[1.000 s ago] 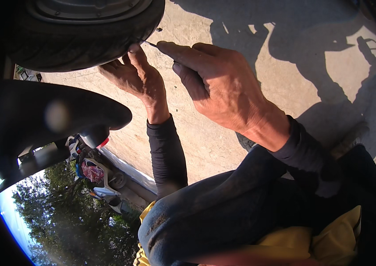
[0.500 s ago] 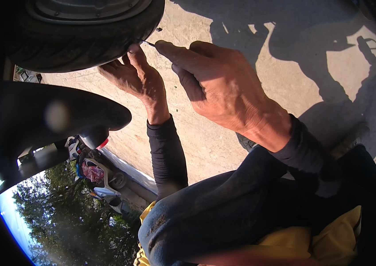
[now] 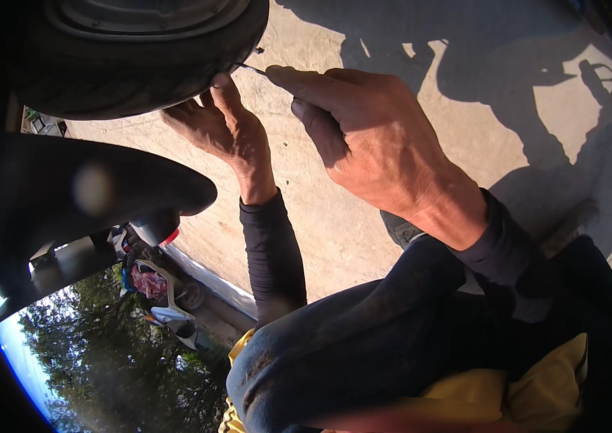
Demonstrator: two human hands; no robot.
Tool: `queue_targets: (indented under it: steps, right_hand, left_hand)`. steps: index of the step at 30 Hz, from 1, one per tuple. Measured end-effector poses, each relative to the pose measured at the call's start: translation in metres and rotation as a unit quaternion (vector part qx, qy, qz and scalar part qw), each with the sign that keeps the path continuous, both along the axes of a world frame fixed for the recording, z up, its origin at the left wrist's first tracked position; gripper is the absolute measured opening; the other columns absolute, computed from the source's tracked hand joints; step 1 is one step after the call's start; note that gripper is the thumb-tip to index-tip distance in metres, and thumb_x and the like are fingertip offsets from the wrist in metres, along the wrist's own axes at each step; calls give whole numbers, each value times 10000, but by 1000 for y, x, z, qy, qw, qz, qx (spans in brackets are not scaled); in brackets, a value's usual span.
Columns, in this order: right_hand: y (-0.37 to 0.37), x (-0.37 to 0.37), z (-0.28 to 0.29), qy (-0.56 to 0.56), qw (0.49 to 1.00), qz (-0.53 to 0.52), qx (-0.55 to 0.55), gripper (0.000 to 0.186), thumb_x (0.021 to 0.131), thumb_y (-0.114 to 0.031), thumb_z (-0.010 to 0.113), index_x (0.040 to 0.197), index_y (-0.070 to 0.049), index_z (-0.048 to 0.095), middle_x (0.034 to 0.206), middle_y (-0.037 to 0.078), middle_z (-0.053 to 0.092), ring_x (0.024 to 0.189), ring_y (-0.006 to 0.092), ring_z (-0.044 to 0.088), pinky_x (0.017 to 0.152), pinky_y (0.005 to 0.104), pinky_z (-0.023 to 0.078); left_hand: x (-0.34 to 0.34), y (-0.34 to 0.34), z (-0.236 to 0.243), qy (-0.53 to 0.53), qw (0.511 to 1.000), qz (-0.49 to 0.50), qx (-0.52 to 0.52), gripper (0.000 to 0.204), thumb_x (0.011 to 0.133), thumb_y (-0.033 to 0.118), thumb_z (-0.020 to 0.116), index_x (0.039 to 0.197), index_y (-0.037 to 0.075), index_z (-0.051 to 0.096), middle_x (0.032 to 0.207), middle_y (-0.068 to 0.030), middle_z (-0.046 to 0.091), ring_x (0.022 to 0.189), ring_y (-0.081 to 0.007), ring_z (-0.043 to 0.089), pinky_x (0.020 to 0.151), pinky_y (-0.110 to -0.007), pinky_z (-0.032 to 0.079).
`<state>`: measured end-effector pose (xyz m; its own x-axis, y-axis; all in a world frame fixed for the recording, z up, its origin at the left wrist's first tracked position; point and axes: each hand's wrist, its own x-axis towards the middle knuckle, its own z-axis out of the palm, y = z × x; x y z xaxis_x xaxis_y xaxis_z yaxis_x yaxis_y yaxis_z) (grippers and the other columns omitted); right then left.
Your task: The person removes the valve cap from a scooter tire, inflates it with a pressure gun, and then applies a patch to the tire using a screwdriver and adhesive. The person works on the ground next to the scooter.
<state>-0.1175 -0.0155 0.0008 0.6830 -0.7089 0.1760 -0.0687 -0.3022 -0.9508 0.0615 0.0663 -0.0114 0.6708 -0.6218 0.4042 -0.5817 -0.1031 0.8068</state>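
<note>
A black, grooved tyre point(image 3: 147, 72) on a grey metal wheel rim point(image 3: 147, 25) fills the upper left. My left hand point(image 3: 230, 133) grips the tyre's lower edge, thumb against the tread; its other fingertips are partly hidden. My right hand point(image 3: 378, 141) is closed on a thin, dark metal rod-like tool point(image 3: 249, 68). The tool's slim shaft juts out past my index finger, and its tip reaches the tyre's right edge just above my left thumb. Its handle end is hidden inside my fist, so its exact kind does not show.
A dark, rounded vehicle part point(image 3: 104, 173) juts in at left, below the tyre. Sunlit concrete ground point(image 3: 327, 224) lies under my hands, with shadows at right. My bent knee point(image 3: 298, 346) is in front. Parked motorbikes point(image 3: 169, 289) and a tree point(image 3: 118, 353) show lower left.
My right hand has drawn back slightly to the right and down, showing more of the tool's shaft. My left hand stays at the tyre.
</note>
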Motion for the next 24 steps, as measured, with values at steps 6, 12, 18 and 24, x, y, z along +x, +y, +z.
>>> queue_targets:
  steps: [6, 12, 18, 24]
  right_hand:
    - [3, 4, 1, -12, 1000, 1, -2, 390, 953, 18, 683, 1338, -41, 707, 875, 181, 743, 726, 294, 730, 656, 359, 592]
    - [8, 6, -2, -22, 1000, -2, -8, 405, 956, 14, 684, 1357, -41, 695, 861, 173, 740, 705, 277, 722, 649, 346, 593]
    - [4, 4, 2, -15, 1000, -5, -9, 405, 961, 2, 686, 1364, -39, 689, 860, 171, 740, 703, 264, 720, 653, 335, 598]
    - [8, 8, -4, -26, 1000, -2, -6, 392, 967, -3, 686, 1357, -39, 692, 873, 173, 745, 705, 276, 723, 659, 340, 602]
  left_hand:
    - [6, 6, -3, -12, 1000, 4, 17, 768, 1016, 273, 765, 1528, -47, 289, 1498, -220, 456, 1374, -276, 475, 1196, -431, 354]
    - [4, 6, -2, -10, 1000, 5, 7, 782, 1015, 274, 766, 1537, -48, 281, 1496, -219, 462, 1380, -275, 487, 1192, -418, 373]
    - [4, 1, 0, -7, 1000, -2, 10, 780, 1023, 263, 754, 1544, -49, 265, 1518, -226, 446, 1403, -284, 477, 1207, -427, 363]
    - [7, 11, -2, -16, 999, 4, 32, 790, 1024, 262, 751, 1549, -51, 250, 1543, -233, 428, 1424, -290, 458, 1221, -431, 340]
